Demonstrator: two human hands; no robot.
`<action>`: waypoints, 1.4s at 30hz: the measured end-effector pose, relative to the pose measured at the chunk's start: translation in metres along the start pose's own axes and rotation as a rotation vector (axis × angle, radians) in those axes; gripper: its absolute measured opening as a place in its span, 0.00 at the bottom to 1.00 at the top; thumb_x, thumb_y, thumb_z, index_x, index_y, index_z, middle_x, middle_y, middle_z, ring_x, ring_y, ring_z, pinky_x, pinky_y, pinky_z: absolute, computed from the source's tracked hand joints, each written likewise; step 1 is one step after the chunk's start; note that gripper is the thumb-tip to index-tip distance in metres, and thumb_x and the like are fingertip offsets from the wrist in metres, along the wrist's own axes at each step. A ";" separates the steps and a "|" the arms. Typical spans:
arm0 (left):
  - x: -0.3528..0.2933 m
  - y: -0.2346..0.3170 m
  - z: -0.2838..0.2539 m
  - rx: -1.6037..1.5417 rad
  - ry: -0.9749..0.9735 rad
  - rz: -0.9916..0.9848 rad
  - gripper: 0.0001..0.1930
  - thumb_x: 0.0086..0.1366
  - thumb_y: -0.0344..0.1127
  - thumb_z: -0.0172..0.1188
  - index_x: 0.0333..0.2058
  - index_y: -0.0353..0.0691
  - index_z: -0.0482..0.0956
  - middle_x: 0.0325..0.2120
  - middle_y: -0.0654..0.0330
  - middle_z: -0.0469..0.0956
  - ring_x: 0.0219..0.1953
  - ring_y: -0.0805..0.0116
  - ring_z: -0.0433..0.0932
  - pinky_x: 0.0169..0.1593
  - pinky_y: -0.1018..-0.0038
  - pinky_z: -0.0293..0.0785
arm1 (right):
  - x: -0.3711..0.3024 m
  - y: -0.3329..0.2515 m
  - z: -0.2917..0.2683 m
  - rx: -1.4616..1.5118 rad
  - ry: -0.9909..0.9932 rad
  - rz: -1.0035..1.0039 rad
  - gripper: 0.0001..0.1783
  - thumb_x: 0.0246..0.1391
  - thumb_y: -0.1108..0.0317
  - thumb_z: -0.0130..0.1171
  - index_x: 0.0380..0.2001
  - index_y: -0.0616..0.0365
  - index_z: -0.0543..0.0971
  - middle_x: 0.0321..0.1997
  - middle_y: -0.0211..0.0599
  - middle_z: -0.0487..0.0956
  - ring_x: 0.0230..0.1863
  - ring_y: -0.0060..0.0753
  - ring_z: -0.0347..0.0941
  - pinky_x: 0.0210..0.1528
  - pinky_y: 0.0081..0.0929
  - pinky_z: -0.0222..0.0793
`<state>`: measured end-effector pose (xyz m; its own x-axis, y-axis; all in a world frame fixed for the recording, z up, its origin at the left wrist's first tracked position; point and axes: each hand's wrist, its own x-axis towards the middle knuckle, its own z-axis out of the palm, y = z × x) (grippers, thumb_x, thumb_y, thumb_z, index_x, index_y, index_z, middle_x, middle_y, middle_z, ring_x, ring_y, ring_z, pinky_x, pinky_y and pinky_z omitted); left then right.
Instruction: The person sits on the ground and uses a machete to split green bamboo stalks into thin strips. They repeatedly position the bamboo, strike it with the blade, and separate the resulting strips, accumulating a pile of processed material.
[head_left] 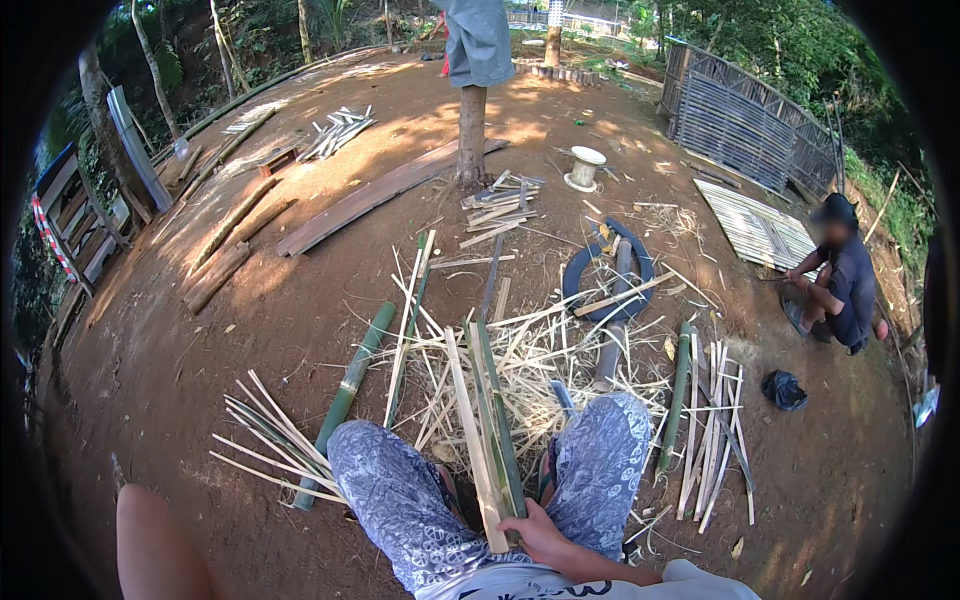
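Note:
My right hand [540,535] is closed around the near end of a few split bamboo pieces. One is a pale bamboo slat [466,430]; beside it lie green-skinned bamboo strips [503,440]. They point away from me between my knees, over a heap of thin bamboo shavings [540,355]. Only part of my left arm [160,545] shows at the lower left, bent, with its hand outside the picture. Close to my right knee is a flat bluish-grey piece [563,398], too partly covered to name.
Left of me lie a green bamboo pole [360,365] and loose strips [275,440]. On the right are another green pole [678,395], pale strips [710,430] and a black bag [783,390]. Ahead lies a black tyre [575,275]. A person [845,275] squats at right.

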<state>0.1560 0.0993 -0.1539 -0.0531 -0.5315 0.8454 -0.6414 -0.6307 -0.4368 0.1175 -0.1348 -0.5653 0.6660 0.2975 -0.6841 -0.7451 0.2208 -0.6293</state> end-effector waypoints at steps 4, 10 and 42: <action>-0.016 0.016 -0.019 -0.001 0.220 0.004 0.31 0.69 0.46 0.55 0.65 0.38 0.59 0.55 0.50 0.71 0.61 0.54 0.67 0.65 0.55 0.60 | -0.007 -0.007 0.008 0.030 -0.038 0.020 0.29 0.46 0.84 0.61 0.53 0.63 0.66 0.44 0.41 0.77 0.45 0.36 0.77 0.47 0.36 0.75; -0.093 0.080 0.019 -0.319 0.593 -0.548 0.30 0.69 0.45 0.55 0.64 0.37 0.61 0.53 0.49 0.73 0.60 0.54 0.69 0.65 0.56 0.61 | -0.008 -0.016 0.008 0.082 -0.029 0.020 0.30 0.45 0.84 0.61 0.53 0.67 0.67 0.46 0.44 0.78 0.45 0.38 0.78 0.47 0.34 0.74; -0.295 0.285 0.147 -1.411 0.204 -2.722 0.18 0.73 0.36 0.54 0.57 0.35 0.70 0.45 0.55 0.79 0.42 0.64 0.82 0.44 0.67 0.82 | -0.013 -0.022 -0.002 -0.004 0.002 -0.018 0.23 0.55 0.77 0.62 0.52 0.62 0.67 0.47 0.40 0.77 0.47 0.34 0.77 0.48 0.34 0.75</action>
<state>0.1013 -0.0066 -0.5733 0.7271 -0.0737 -0.6826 0.5204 0.7077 0.4779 0.1250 -0.1452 -0.5433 0.6795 0.2919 -0.6731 -0.7327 0.2224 -0.6432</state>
